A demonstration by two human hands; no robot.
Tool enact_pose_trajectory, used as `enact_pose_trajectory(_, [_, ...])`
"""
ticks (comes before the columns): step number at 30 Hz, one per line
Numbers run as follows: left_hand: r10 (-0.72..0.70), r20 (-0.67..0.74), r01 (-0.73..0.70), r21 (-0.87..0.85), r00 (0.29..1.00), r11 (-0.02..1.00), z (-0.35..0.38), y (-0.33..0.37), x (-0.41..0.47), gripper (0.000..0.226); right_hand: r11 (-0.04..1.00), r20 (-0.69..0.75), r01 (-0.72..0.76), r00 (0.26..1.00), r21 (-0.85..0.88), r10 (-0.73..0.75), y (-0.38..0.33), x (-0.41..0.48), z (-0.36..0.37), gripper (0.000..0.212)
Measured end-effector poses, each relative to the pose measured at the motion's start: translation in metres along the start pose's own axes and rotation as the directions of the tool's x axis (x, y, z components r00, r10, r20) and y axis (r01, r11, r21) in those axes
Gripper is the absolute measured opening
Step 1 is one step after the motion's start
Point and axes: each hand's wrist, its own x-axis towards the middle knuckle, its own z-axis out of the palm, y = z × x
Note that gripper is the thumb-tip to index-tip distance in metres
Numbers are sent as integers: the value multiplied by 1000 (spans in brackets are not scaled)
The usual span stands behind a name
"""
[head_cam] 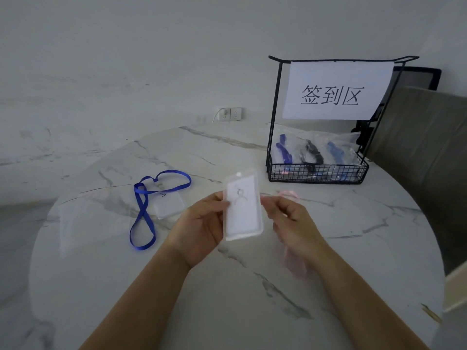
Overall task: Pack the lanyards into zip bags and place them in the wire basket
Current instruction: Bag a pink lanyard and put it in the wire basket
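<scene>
While the left hand [202, 223] pinches the long left edge of a clear rectangular plastic badge holder [243, 210], the right hand [290, 223] is curled just beside its right edge and seems to grip the pale pink ribbon lanyard [294, 261] that trails from it (the ribbon is blurred, so the grip is a judgement). The holder is lifted above the white marbled round bench [252, 311], its long axis running from 12 to 6 o'clock with the slotted end away from the person. The next step looks like bagging, and it turns on the flat translucent zip bags [83, 218], which lie at about 9 o'clock from the hands, well apart. The left hand is the nearer one. A royal-blue ribbon lanyard [142, 215] lies between the hands and those bags, so a reach must pass over it. The black wire basket [316, 175], already holding filled bags, stands at 1 o'clock, nearer the right hand.
</scene>
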Motion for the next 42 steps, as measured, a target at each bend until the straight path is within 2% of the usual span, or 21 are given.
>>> enact_pose_trajectory(3, [100,-95,-107,-77,990,991,-6,1,5,38,986,132,78,990,-151,-58,3,-6,6,23])
enact_pose_trajectory(6, [168,-247,-180,-27,954,983,-17,1,11,38,961,279,135,958,-239,-66,3,-8,6,30])
enact_pose_trajectory(11, [238,-363,-193,156,901,969,-15,-5,11,20,966,383,100,924,-239,-1,-1,-12,5,33])
enact_pose_trajectory(16, [309,-429,-148,368,849,918,-11,-15,15,23,968,440,93,898,-233,19,-4,-15,6,31])
enact_pose_trajectory(20, [374,-454,-157,446,809,881,-13,-14,17,21,977,479,110,878,-184,-9,-9,-18,6,34])
enact_pose_trajectory(24, [476,-427,-146,607,769,781,-20,-15,18,16,996,417,85,906,-13,-72,-16,-20,1,46])
enact_pose_trajectory(26, [501,-393,-138,666,771,734,-22,-17,20,18,992,379,68,920,104,-103,-19,-19,-3,42])
enact_pose_trajectory(28, [530,-309,-138,752,790,645,-22,-17,18,19,971,346,23,932,239,-107,-19,-16,-5,42])
enact_pose_trajectory(30, [490,-194,-168,782,850,601,-21,-19,17,19,914,306,-53,949,402,-80,-20,-13,-7,36])
enact_pose_trajectory(33, [364,-11,-227,765,931,603,-14,-21,12,26,800,268,-111,961,589,-64,-24,-8,-14,32])
enact_pose_trajectory(35, [248,40,-199,726,968,658,-9,-21,8,35,752,225,-124,974,648,-33,-24,-6,-17,30])
enact_pose_trajectory(37, [154,93,-176,680,984,712,-4,-20,3,34,721,184,-141,983,678,20,-23,-4,-18,26])
enact_pose_trajectory(39, [123,115,-169,683,986,711,-1,-17,1,32,727,146,-167,985,666,92,-22,-3,-18,23])
enact_pose_trajectory(42, [60,114,-122,681,992,723,-2,-13,-1,32,805,59,-209,975,556,212,-21,-1,-20,27])
